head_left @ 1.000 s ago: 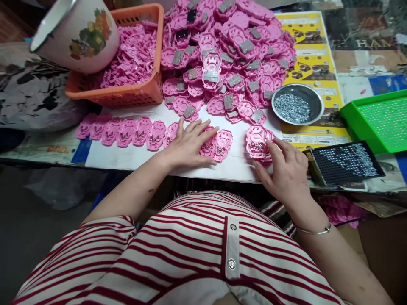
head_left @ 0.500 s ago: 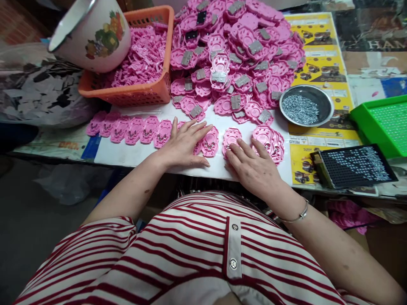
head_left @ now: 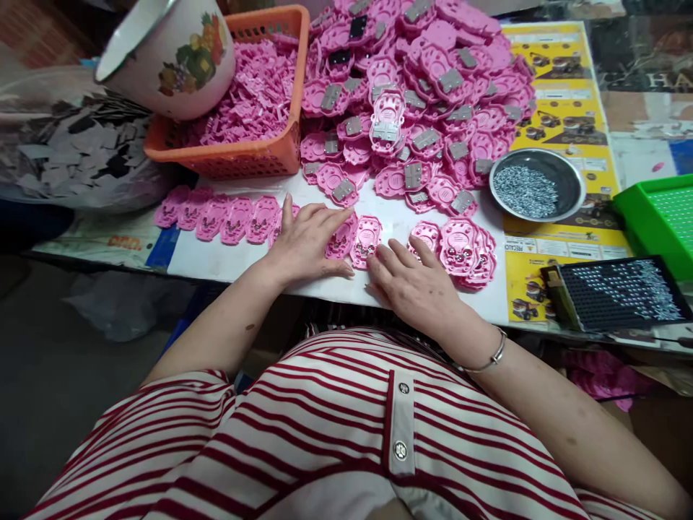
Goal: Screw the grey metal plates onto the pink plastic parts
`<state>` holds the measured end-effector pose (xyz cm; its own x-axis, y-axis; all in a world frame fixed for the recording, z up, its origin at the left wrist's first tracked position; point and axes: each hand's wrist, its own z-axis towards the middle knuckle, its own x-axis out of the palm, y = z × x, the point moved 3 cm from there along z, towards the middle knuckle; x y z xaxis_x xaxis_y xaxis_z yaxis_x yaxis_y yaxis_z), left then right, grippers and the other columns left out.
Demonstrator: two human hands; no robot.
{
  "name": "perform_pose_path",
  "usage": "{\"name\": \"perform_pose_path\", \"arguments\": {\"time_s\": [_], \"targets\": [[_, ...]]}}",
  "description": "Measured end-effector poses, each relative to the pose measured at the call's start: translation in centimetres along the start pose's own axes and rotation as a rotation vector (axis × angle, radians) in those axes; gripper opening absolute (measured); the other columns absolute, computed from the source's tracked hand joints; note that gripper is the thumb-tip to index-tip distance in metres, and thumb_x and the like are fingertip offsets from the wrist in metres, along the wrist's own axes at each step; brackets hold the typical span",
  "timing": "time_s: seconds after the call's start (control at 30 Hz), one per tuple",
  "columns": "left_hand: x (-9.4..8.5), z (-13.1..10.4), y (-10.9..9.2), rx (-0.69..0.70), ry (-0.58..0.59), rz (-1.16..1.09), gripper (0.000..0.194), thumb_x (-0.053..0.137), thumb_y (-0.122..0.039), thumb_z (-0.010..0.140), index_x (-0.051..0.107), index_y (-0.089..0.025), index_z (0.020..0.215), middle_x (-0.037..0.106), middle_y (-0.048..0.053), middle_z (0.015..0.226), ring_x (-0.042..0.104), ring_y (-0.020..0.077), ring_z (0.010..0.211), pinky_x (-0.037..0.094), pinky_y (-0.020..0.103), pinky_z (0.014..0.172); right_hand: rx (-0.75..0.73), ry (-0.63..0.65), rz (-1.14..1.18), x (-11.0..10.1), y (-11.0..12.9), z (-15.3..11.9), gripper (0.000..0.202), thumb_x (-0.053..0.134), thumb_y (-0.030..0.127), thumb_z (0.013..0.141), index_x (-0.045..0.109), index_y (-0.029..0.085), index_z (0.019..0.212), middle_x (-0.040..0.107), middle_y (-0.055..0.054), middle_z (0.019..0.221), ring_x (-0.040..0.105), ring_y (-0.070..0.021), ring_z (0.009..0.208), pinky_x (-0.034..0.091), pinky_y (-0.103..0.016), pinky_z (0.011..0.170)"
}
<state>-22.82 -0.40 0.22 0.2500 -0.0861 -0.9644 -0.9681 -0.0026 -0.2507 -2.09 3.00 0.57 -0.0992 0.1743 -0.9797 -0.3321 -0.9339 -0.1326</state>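
Note:
A row of pink plastic casing pieces (head_left: 234, 219) with small metal contacts lies along the white sheet. My left hand (head_left: 306, 249) rests flat over the row with its fingers spread, covering some pieces in part. Beside its fingers lies a pink casing piece (head_left: 367, 237). The fingertips of my right hand (head_left: 414, 285) are at that piece's lower right edge, fingers stretched and grasping nothing. Just beyond the right hand is a small overlapping stack of pink casing pieces (head_left: 468, 249), with a single piece (head_left: 425, 237) to its left.
Behind is a large heap of pink casings (head_left: 433, 94), many with grey metal plates. An orange basket (head_left: 300, 94) of pink parts holds up an enamel pot (head_left: 167, 65). To the right are a metal bowl (head_left: 571, 191) of screws, a black screw tray (head_left: 590, 303) and a green tray (head_left: 647, 231).
My right hand has slid left, and the casing piece at its fingertips now lies against the row. A single piece now shows left of the stack. My left hand stays nearly in place.

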Motion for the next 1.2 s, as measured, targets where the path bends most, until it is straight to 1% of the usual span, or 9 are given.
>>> {"name": "perform_pose_path", "arguments": {"time_s": [0.13, 0.3, 0.47, 0.53, 0.67, 0.77, 0.87, 1.03, 1.2], "targets": [[-0.1, -0.4, 0.0, -0.019, -0.033, 0.054, 0.099, 0.074, -0.068, 0.075, 0.037, -0.025, 0.156, 0.050, 0.015, 0.151, 0.036, 0.0419, 0.142, -0.005, 0.075, 0.118, 0.038, 0.026, -0.013, -0.1, 0.1, -0.4, 0.041, 0.037, 0.039, 0.100, 0.058, 0.011, 0.122, 0.068, -0.013, 0.117, 0.056, -0.0280, 0.115, 0.033, -0.048, 0.111], [-0.4, -0.8, -0.6, -0.009, -0.033, 0.112, 0.094, 0.071, -0.075, 0.073, 0.047, -0.026, 0.149, 0.052, 0.015, 0.149, 0.038, 0.0413, 0.141, -0.007, 0.072, 0.120, 0.059, 0.025, -0.056, -0.5, 0.7, -0.9, 0.038, 0.039, 0.037, 0.099, 0.060, 0.011, 0.117, 0.068, -0.014, 0.113, 0.055, -0.0287, 0.111, 0.034, -0.046, 0.108], [0.0, -0.3, -2.7, 0.072, -0.029, 0.053, 0.100, 0.066, -0.078, 0.075, 0.037, -0.025, 0.155, 0.033, 0.014, 0.163, 0.024, 0.0417, 0.150, -0.006, 0.073, 0.118, 0.128, -0.047, -0.075, -1.3, 0.1, -1.6, 0.041, 0.042, 0.039, 0.098, 0.056, 0.014, 0.127, 0.067, -0.012, 0.120, 0.056, -0.0275, 0.114, 0.035, -0.045, 0.110], [0.3, 0.2, -3.6, 0.117, -0.005, 0.027, 0.097, 0.067, -0.074, 0.078, 0.036, -0.026, 0.156, 0.030, 0.013, 0.165, 0.019, 0.0410, 0.152, -0.008, 0.073, 0.118, 0.213, -0.130, -0.100, -2.1, -1.0, -2.9, 0.045, 0.046, 0.042, 0.096, 0.054, 0.015, 0.132, 0.064, -0.013, 0.129, 0.055, -0.0284, 0.121, 0.035, -0.045, 0.111], [0.5, 1.1, -4.3, 0.113, 0.027, -0.005, 0.084, 0.067, -0.062, 0.085, 0.038, -0.026, 0.155, 0.036, 0.012, 0.163, 0.020, 0.0386, 0.153, -0.010, 0.071, 0.119, 0.499, -0.238, -0.056, -2.8, -4.5, -7.4, 0.055, 0.057, 0.047, 0.090, 0.053, 0.017, 0.136, 0.060, -0.017, 0.136, 0.056, -0.0329, 0.124, 0.044, -0.049, 0.107], [0.3, 1.4, -5.0, 0.084, 0.006, 0.003, 0.088, 0.069, -0.062, 0.083, 0.036, -0.025, 0.156, 0.030, 0.015, 0.165, 0.019, 0.0382, 0.153, -0.006, 0.070, 0.121, 0.692, -0.301, 0.120, -2.1, -6.9, -11.0, 0.059, 0.059, 0.050, 0.089, 0.052, 0.016, 0.136, 0.061, -0.019, 0.135, 0.058, -0.0344, 0.125, 0.047, -0.053, 0.107], [0.4, 1.9, -7.2, 0.166, 0.016, -0.010, 0.094, 0.071, -0.066, 0.080, 0.035, -0.025, 0.157, 0.027, 0.014, 0.166, 0.018, 0.0394, 0.154, -0.006, 0.069, 0.120, 0.791, -0.339, 0.331, -0.6, -8.3, -12.9, 0.062, 0.056, 0.053, 0.089, 0.050, 0.015, 0.138, 0.063, -0.020, 0.133, 0.060, -0.0327, 0.124, 0.051, -0.053, 0.105], [1.1, 4.8, -11.9, 0.341, 0.078, -0.112, 0.105, 0.067, -0.073, 0.079, 0.024, -0.023, 0.160, 0.024, 0.014, 0.167, 0.017, 0.0372, 0.155, -0.005, 0.066, 0.123, 0.726, -0.269, 0.416, 1.3, -8.2, -12.3, 0.091, 0.062, 0.069, 0.078, 0.039, 0.014, 0.147, 0.056, -0.023, 0.141, 0.057, -0.0350, 0.130, 0.048, -0.056, 0.109], [1.7, 8.4, -13.9, 0.367, 0.148, -0.115, 0.123, 0.070, -0.082, 0.066, 0.018, -0.023, 0.162, 0.022, 0.020, 0.167, 0.015, 0.0417, 0.154, -0.003, 0.068, 0.121, 0.724, -0.139, 0.344, 2.0, -7.6, -10.5, 0.114, 0.057, 0.077, 0.075, 0.016, 0.007, 0.155, 0.041, -0.030, 0.153, 0.044, -0.0408, 0.142, 0.042, -0.060, 0.113]]}}
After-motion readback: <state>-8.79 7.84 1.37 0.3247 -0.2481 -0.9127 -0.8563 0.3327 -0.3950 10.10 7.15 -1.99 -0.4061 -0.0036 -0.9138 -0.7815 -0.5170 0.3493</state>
